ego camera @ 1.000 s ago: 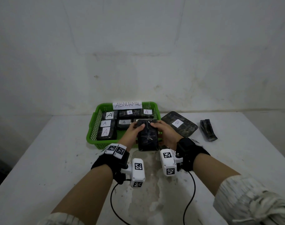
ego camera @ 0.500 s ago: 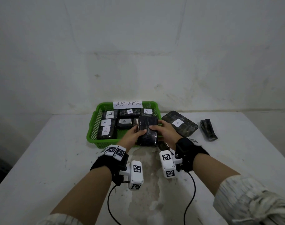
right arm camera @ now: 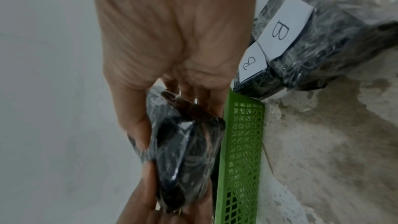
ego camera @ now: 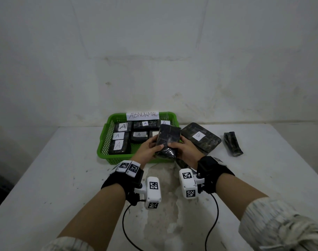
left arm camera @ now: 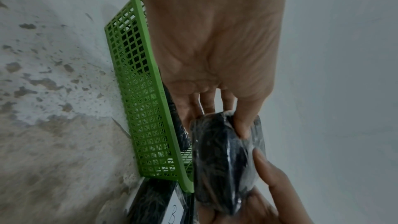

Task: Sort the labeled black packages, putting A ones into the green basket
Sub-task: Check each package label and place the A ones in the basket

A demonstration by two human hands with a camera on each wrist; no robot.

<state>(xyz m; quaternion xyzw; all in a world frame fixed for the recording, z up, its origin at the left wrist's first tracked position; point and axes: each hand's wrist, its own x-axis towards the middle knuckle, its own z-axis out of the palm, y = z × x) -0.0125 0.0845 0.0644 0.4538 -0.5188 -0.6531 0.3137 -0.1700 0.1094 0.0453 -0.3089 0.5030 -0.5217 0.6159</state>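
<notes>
While its label is turned out of sight, a black package point(ego camera: 166, 141) is held in both hands above the near right corner of the green basket point(ego camera: 105, 140). It is gripped at its near end, the left hand point(ego camera: 147, 149) and the right hand point(ego camera: 185, 149) each curled round a side with thumb on top and fingers beneath, a two-sided hold judged suited to tilting it over the rim and lowering it into the open space inside. No letter can be read on it in any view. Six packages already in the basket are marked "A" on white slips, and a further white slip beside the held package cannot be read. A paper sign point(ego camera: 142, 115) on the far wall of the basket is lettered "ABNORMAL". Kept apart on the white table point(ego camera: 46, 178), just right of the basket, is a flat package point(ego camera: 199, 137) marked "B"; a second "B" label is seen under it in the right wrist view. An unlabelled dark bundle point(ego camera: 233, 144) lies farther right.
</notes>
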